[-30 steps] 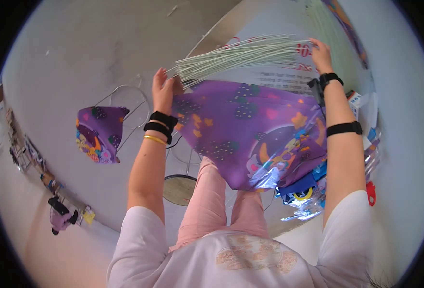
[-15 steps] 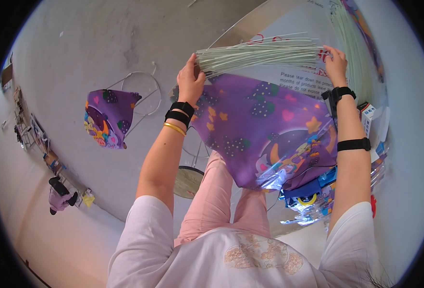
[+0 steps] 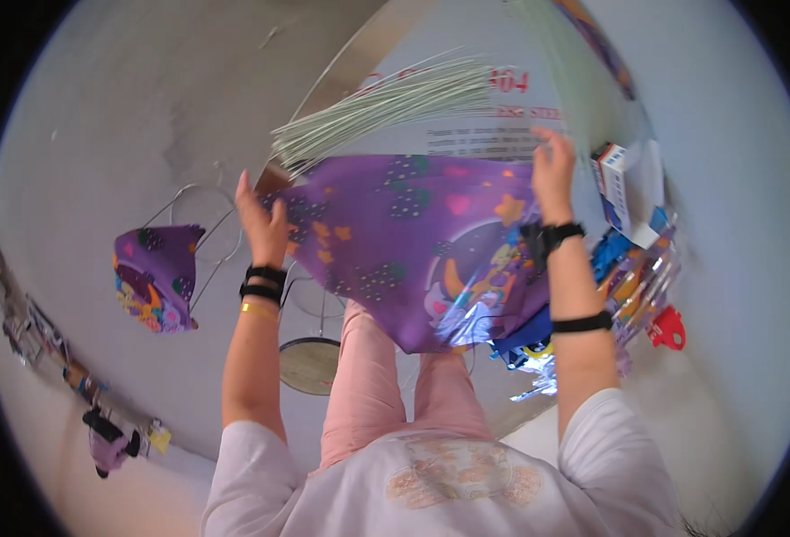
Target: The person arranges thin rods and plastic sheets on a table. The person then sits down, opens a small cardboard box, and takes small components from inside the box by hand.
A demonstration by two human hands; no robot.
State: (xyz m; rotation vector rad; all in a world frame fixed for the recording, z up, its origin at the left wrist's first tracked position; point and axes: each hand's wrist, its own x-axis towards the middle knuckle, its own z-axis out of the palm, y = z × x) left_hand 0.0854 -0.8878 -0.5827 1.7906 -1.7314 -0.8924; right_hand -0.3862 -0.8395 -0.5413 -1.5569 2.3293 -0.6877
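Grey floor (image 3: 144, 134), printed tabletop (image 3: 453, 127) from my end. Left hand (image 3: 264, 224), right hand (image 3: 553, 183): fingers spread, near purple cartoon fabric (image 3: 368, 224).

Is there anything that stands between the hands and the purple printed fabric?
Nothing visible does. The left hand is at the left end of the purple fabric, the right hand at its right end. The pale rods lie toward its far edge, not between.
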